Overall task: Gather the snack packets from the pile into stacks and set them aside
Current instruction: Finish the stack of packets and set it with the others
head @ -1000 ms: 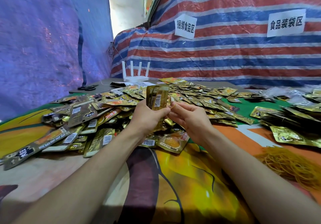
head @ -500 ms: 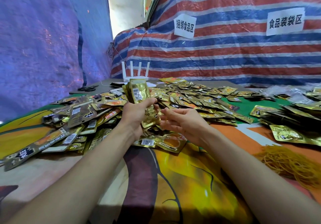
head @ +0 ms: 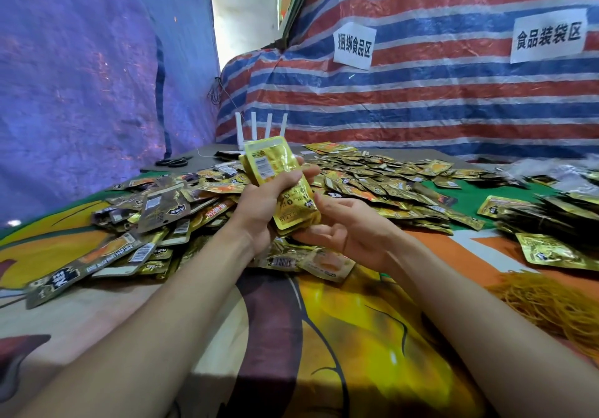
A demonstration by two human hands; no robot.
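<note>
Gripping the stack of snack packets (head: 278,184) at frame centre, the left hand (head: 259,207) has fingers and thumb curled round its middle. The stack is raised above the pile (head: 382,184) and tilted, its top leaning toward the upper left.

Risk, as judged: the foil looks slick and the lower edges are uneven, so a one-handed hold could let packets slide and fan back into the pile. Setting the stack down unsquared could let it topple or mix with the finished stacks (head: 551,220) at the right edge.

Pose: both forearms reach in from the bottom of the frame and meet at centre. The right hand (head: 343,229) lies open, palm up and fingers relaxed, just below the stack's lower end and holding nothing. Contact with the stack cannot be confirmed. Loose packets cover the counter (head: 324,336) across mid-frame, and rubber bands (head: 551,304) lie at lower right.
</note>
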